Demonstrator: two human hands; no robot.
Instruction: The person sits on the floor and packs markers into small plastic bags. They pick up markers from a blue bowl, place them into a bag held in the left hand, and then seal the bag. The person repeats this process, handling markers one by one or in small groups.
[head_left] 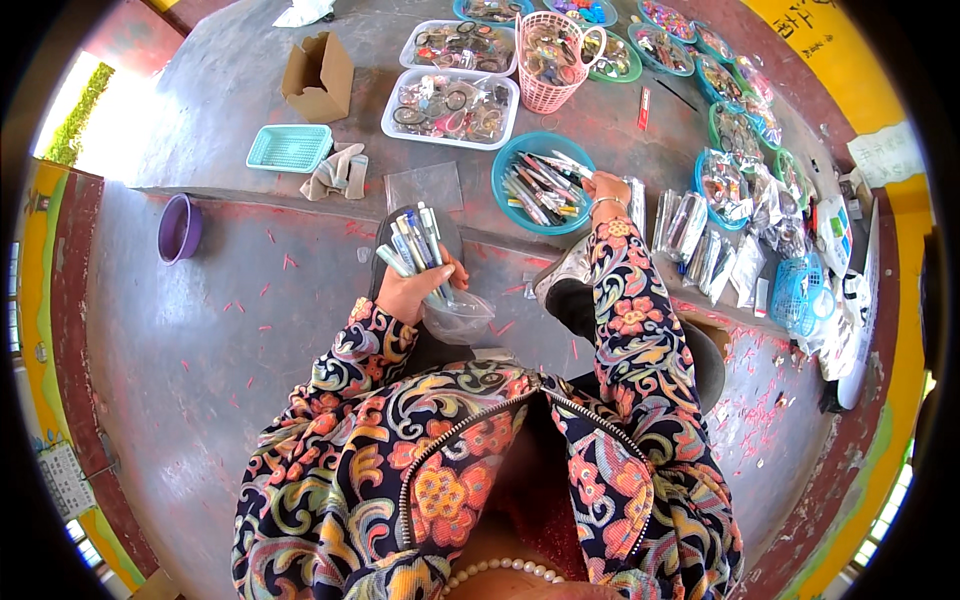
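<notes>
My left hand (412,292) grips a bunch of pens (414,240) that fan upward, together with a clear plastic bag (458,315) hanging below the fingers. My right hand (606,187) reaches to the right rim of a round teal bowl (512,165) full of pens (540,185) and pinches one pen there. Both forearms wear flowered sleeves. The bowl stands on a raised grey ledge in front of me.
On the ledge: a flat clear bag (425,186), a folded cloth (338,172), a teal basket (290,147), a cardboard box (320,76), white trays (450,108) of trinkets, a pink basket (550,62), green bowls, packed bags (700,250) at right. A purple bowl (180,228) lies on the floor left.
</notes>
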